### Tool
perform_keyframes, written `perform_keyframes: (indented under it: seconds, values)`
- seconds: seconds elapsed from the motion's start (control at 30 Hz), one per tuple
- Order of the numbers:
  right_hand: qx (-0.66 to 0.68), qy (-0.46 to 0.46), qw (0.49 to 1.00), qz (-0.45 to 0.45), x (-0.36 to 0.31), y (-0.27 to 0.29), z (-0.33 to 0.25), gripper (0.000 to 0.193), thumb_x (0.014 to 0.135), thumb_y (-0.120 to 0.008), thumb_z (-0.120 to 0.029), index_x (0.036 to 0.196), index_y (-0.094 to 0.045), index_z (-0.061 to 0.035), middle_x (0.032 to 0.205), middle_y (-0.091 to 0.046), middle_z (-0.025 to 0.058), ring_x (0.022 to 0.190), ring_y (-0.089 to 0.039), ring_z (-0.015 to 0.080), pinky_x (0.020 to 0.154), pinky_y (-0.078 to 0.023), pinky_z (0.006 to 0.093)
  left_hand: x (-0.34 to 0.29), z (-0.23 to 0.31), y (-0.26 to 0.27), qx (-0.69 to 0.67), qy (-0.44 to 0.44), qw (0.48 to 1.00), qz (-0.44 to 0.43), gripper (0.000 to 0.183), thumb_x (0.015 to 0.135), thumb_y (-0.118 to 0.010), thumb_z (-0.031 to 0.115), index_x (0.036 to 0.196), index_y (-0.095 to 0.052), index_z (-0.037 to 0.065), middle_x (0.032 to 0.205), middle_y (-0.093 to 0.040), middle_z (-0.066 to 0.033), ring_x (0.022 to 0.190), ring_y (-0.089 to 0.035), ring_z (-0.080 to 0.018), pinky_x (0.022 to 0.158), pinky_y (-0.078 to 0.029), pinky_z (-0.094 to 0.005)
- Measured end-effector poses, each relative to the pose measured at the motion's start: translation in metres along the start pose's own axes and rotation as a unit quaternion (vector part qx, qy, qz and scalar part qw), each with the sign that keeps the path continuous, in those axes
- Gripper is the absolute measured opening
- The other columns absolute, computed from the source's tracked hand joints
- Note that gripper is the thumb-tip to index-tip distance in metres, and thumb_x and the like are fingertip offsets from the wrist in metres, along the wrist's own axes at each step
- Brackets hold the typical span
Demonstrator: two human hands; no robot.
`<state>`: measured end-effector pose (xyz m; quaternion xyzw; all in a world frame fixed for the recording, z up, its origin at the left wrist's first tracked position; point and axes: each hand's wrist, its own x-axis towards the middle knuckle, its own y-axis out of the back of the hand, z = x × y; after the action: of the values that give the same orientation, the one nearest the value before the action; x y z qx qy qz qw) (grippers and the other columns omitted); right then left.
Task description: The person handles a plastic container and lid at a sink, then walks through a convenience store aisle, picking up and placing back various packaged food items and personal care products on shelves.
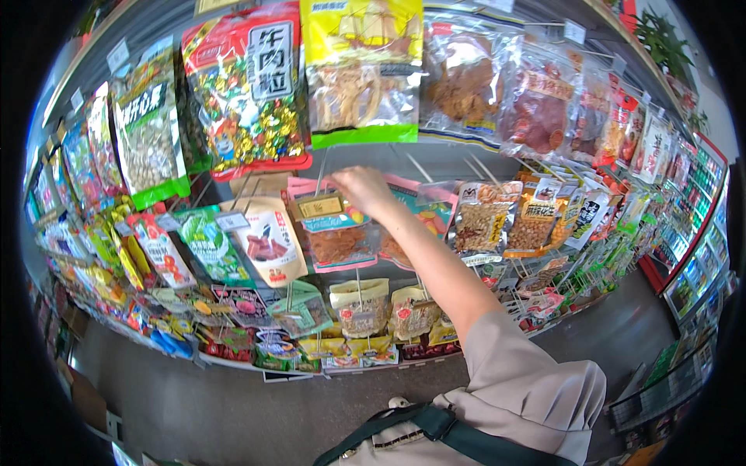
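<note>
My right hand (362,189) reaches across to the middle row of hanging snack bags. Its fingers are curled closed at the top edge of a pink-edged snack bag (338,245). That bag has a clear window showing brown dried pieces, and a gold price tag (319,207) hangs in front of it. Behind my wrist hangs another pink and teal bag (431,210), partly covered by my forearm. To the left is a cream pouch (268,247) with a picture of dark red pieces. My left hand is out of view.
Large bags hang above my hand, among them a yellow and green one (362,101) and a red one (245,116). Metal hooks (420,166) stick out between the rows. Nut bags (486,217) hang to the right. Lower rows sit above the grey floor (217,404).
</note>
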<state>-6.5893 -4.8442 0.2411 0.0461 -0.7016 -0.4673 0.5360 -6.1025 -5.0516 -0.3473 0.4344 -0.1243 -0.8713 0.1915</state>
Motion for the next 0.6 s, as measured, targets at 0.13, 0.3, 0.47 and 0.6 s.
perform_keyframes:
  seconds: [0.13, 0.3, 0.47, 0.6]
  values:
    - [-0.055, 0.046, 0.997, 0.022, -0.022, 0.009, -0.001, 0.038, 0.076, -0.057, -0.012, 0.114, -0.059, -0.0049, 0.118, -0.057, 0.0103, 0.117, -0.05, 0.0263, 0.097, -0.039, 0.0412, 0.015, 0.027, 0.003, 0.034, -0.026, 0.999, -0.023, 0.034, 0.085, -0.065, 0.026, 0.098, -0.064, -0.005, 0.081, -0.066, -0.0087, 0.073, -0.062, -0.0192, 0.067, -0.051, -0.0321]
    - [-0.057, 0.082, 0.984, 0.151, -0.076, 0.023, -0.071, 0.037, 0.076, -0.058, -0.011, 0.112, -0.057, -0.0035, 0.123, -0.05, 0.0122, 0.12, -0.045, 0.0296, 0.099, -0.036, 0.0455, 0.004, -0.023, 0.015, 0.041, -0.037, 0.998, -0.038, 0.033, 0.085, -0.064, 0.025, 0.097, -0.064, -0.005, 0.08, -0.066, -0.0081, 0.072, -0.062, -0.019, 0.065, -0.051, -0.032]
    - [0.131, 0.021, 0.98, -0.148, -0.298, -0.066, -0.106, 0.03, 0.077, -0.065, -0.011, 0.107, -0.061, -0.0102, 0.114, -0.056, 0.0044, 0.113, -0.048, 0.0234, 0.094, -0.037, 0.045, -0.019, -0.105, 0.045, 0.072, -0.007, 0.996, -0.059, 0.031, 0.085, -0.063, 0.024, 0.096, -0.064, -0.005, 0.079, -0.065, -0.0076, 0.07, -0.061, -0.0188, 0.064, -0.051, -0.0319]
    - [0.179, -0.074, 0.813, -0.55, -0.467, -0.077, -0.12, 0.026, 0.079, -0.064, -0.025, 0.104, -0.065, -0.0165, 0.101, -0.065, 0.0044, 0.104, -0.057, 0.0234, 0.091, -0.039, 0.0467, -0.035, -0.112, 0.063, -0.002, 0.025, 0.999, -0.046, 0.03, 0.085, -0.063, 0.024, 0.095, -0.064, -0.005, 0.078, -0.064, -0.0071, 0.068, -0.061, -0.0186, 0.063, -0.051, -0.0318]
